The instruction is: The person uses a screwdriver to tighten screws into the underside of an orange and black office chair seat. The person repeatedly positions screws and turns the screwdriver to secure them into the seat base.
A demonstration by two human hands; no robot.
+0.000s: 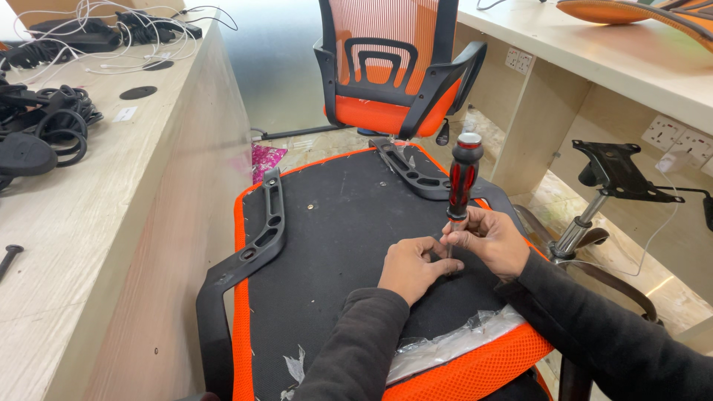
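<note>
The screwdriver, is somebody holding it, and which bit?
Yes. The right hand holds the red-and-black screwdriver low down, where handle meets shaft. The left hand steadies its tip on the upturned chair seat.

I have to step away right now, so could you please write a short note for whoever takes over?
Right hand grips the upright red-and-black screwdriver low on its shaft. Left hand steadies the tip against the black underside of the upturned orange chair seat.
Both black armrests lie on the seat's edges. Whether their screws are in cannot be seen.
The chair base stands apart on the right, unattached.
</note>
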